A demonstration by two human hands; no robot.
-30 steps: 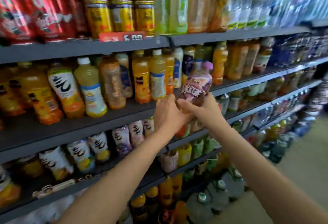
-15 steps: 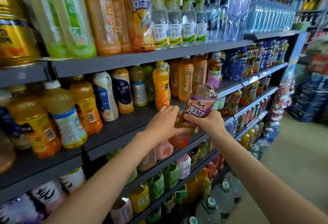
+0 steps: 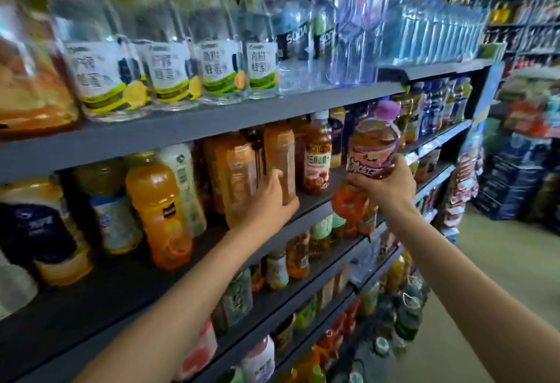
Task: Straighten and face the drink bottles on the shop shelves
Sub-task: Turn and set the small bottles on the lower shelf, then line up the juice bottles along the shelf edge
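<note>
My right hand [image 3: 386,184] grips the lower part of a purple-capped tea bottle [image 3: 374,143] and holds it upright in front of the middle shelf [image 3: 315,200]. My left hand [image 3: 266,200] is wrapped around an amber bottle [image 3: 239,176] standing near the front of that same shelf, beside a second amber bottle [image 3: 280,158]. A red-labelled juice bottle [image 3: 316,158] stands between my two hands. The picture is blurred by motion.
Clear honey-water bottles [image 3: 163,61] and soda water bottles [image 3: 295,40] line the top shelf [image 3: 212,121]. An orange juice bottle [image 3: 159,209] stands to the left. Lower shelves [image 3: 303,297] hold more drinks. Large water jugs [image 3: 406,316] sit on the floor, and the aisle [image 3: 500,276] runs to the right.
My left hand let go of the purple-capped bottle and took hold of an amber bottle on the shelf. The view shifted right and up along the shelves.
</note>
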